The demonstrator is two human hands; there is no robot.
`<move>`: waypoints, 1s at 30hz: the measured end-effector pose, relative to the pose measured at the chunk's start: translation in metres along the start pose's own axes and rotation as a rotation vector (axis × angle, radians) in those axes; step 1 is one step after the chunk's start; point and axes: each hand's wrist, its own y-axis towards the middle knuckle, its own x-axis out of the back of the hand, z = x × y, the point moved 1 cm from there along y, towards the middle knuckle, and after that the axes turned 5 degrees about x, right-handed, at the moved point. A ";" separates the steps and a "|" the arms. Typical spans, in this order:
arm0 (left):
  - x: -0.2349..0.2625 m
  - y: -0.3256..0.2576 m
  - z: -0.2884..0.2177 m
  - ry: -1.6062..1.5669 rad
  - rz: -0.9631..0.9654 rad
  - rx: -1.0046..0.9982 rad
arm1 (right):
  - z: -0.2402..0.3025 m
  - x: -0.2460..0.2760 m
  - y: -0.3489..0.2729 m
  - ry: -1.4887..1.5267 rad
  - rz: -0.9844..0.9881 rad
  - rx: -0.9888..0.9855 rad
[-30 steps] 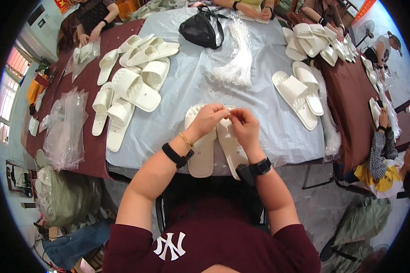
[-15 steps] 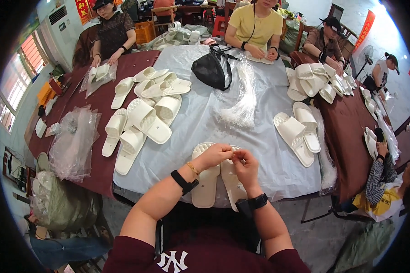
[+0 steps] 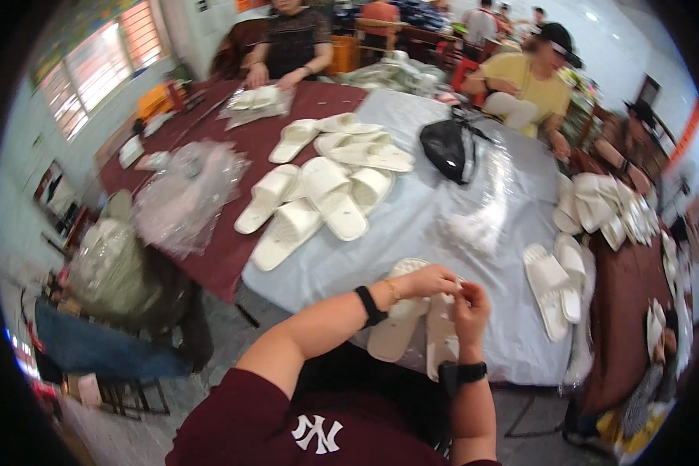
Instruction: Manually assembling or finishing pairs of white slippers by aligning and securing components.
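My left hand and my right hand meet over the front of the table, fingertips pinched together. Whatever is between them is too small to make out. Just below lies a pair of white slippers, a left one and a right one, toes toward me. My hands partly hide both slippers. Up and to the left, several loose white slippers lie in a loose pile. A bundle of clear thin plastic strands rests beyond my hands, beside a black mesh bag.
Clear plastic bags lie on the dark red cloth at left. Another pair of white slippers sits to the right, with a heap of slippers beyond. Co-workers sit round the table. A stuffed green sack stands at the left.
My view has swung left, so the table appears shifted right. My hands stay pinched together over the same slippers. The person in yellow now leans sideways with a raised knee.
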 end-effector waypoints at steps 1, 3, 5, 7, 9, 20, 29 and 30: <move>-0.003 0.006 0.004 0.008 0.009 -0.017 | 0.001 0.002 -0.001 0.009 -0.016 0.000; -0.005 0.010 0.010 0.014 -0.011 -0.028 | 0.002 0.002 -0.003 0.035 -0.016 0.003; -0.003 0.009 0.012 0.157 -0.050 -0.060 | -0.003 0.000 -0.002 0.042 0.019 0.011; -0.003 0.008 0.014 0.181 -0.092 -0.066 | -0.004 -0.002 -0.002 0.039 0.021 -0.002; -0.002 0.007 0.012 0.207 -0.120 -0.075 | -0.005 -0.002 -0.001 0.025 0.021 0.019; -0.010 -0.013 -0.006 0.438 -0.416 -0.343 | -0.008 -0.003 0.004 -0.025 -0.035 0.012; -0.016 -0.018 -0.010 0.528 -0.520 -0.387 | -0.006 -0.008 0.000 -0.292 -0.017 0.124; -0.015 -0.015 -0.006 0.540 -0.546 -0.376 | -0.003 -0.008 0.000 -0.304 -0.041 0.113</move>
